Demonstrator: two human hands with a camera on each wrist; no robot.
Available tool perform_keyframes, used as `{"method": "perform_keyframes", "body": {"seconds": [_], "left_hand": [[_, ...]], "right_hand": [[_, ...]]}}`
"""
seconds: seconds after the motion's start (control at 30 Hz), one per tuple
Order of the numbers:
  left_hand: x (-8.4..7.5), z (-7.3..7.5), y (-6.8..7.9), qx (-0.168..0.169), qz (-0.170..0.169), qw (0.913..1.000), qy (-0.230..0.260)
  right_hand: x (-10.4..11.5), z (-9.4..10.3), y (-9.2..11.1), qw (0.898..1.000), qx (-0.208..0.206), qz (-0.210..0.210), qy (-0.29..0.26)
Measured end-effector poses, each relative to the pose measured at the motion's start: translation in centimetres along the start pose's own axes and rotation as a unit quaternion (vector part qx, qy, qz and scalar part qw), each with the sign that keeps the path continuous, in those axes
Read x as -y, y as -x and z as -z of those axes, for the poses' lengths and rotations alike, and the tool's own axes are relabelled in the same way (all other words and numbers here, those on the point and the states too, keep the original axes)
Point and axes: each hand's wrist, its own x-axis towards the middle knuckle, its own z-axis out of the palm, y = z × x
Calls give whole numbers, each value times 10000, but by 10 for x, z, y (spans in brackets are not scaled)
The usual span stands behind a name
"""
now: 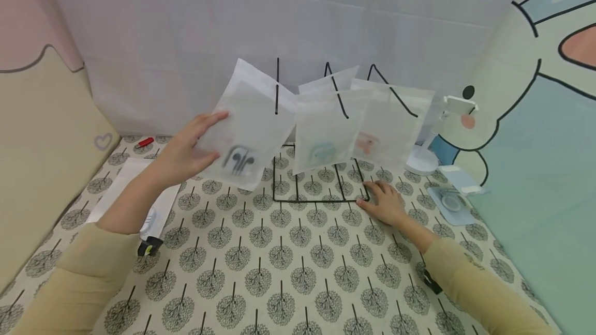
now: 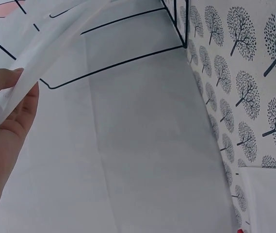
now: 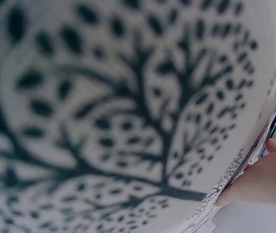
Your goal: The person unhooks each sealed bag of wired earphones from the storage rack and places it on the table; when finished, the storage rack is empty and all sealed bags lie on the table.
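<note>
Head view. Black wire display rack, standing at the middle of a table covered in a cream cloth printed with dark trees.
- Frosted white plastic pouch holding black earphones: at the rack's leftmost prong, tilted, its upper part against the prong. Left hand holds its left edge, thumb in front, fingers behind.
- Frosted pouch with a pale blue item: hanging on the rack's middle prong.
- Frosted pouch with a pink-orange item: hanging on the rack's right prong.
- Right hand: fingers flat and relaxed, on the cloth at the rack's front right corner, fingertips touching the base wire; it holds nothing.
- Flat white packets: on the cloth, left of the rack.
- Small red object: far left of the rack, by the wall.
- White stand: right of the rack.

Left wrist view. Left hand pinches the pouch's edge; rack wires show beyond.

Right wrist view. Tree cloth blurred and close; right hand's fingers lie by the rack's wire at the right edge.
</note>
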Motion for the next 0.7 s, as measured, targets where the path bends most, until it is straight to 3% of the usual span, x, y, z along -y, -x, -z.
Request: {"method": "perform_keyframes", "body": {"seconds": [0.33, 0.7], "left_hand": [[-13, 18, 9, 329, 8, 9992, -241], [-24, 27, 22, 483, -394, 9973, -382]], "right_hand": [[0, -1, -1, 10000, 19, -20, -25], [-2, -3, -3, 10000, -8, -14, 25]]}}
